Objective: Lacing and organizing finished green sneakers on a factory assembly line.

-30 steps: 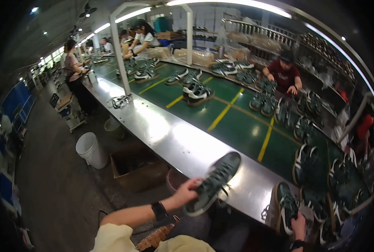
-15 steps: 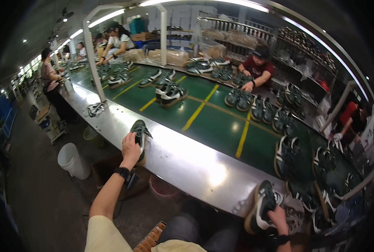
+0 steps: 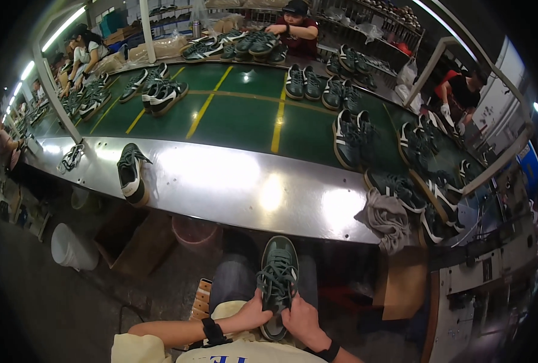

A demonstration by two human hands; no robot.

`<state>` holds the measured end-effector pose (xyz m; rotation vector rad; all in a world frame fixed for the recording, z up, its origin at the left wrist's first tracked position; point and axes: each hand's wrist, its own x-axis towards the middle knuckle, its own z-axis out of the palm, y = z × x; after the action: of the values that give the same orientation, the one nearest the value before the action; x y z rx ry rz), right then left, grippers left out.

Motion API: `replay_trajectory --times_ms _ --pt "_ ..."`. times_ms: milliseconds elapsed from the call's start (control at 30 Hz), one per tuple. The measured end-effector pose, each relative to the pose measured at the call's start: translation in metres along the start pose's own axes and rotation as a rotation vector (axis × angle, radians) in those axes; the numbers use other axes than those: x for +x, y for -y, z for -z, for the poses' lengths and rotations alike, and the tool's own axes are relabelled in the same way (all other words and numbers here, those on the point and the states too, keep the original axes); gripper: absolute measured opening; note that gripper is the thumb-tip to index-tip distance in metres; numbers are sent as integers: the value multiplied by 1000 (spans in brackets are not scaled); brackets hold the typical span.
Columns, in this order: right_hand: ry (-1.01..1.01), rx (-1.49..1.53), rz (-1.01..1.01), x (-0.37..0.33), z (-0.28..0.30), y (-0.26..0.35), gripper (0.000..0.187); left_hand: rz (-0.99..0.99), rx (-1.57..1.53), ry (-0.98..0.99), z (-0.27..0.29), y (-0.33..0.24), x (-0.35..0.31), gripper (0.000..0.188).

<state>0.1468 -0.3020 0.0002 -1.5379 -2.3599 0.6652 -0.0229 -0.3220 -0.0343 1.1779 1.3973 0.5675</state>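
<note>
A dark green lace-up sneaker (image 3: pixel 279 266) is above my lap, its toe pointing away from me and its heel opening close to my body. My left hand (image 3: pixel 252 313) grips the left side of its collar, and my right hand (image 3: pixel 301 316) grips the right side. The thumbs of both are near the tongue; some fingers are hidden behind the upper. Another green sneaker (image 3: pixel 132 175), with white sides and a brown sole, stands alone on the metal ledge (image 3: pixel 214 169) to the left. A bundle of white and dark laces (image 3: pixel 71 157) lies farther left on that ledge.
Beyond the ledge runs a green conveyor belt (image 3: pixel 233 115) with yellow lines and several pairs of sneakers. A grey cloth (image 3: pixel 387 221) drapes over the ledge's right end beside more shoes. A white bucket (image 3: pixel 74 247) stands lower left. Across the belt, a co-worker (image 3: pixel 298 30) handles shoes.
My left hand has let go of the sneaker on the ledge and moved to my lap. My right hand has brought the other sneaker from the ledge's right end. The view has swung right.
</note>
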Motion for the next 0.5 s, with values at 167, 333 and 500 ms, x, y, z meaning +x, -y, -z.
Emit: replay_trajectory --times_ms 167,333,500 --pt "50 18 -40 -4 0 -14 57 34 63 37 -9 6 8 70" --pt "298 277 -159 5 35 -10 68 -36 -162 187 12 16 6 81" --pt "32 973 -452 43 39 -39 43 -227 -227 -115 55 -44 49 83"
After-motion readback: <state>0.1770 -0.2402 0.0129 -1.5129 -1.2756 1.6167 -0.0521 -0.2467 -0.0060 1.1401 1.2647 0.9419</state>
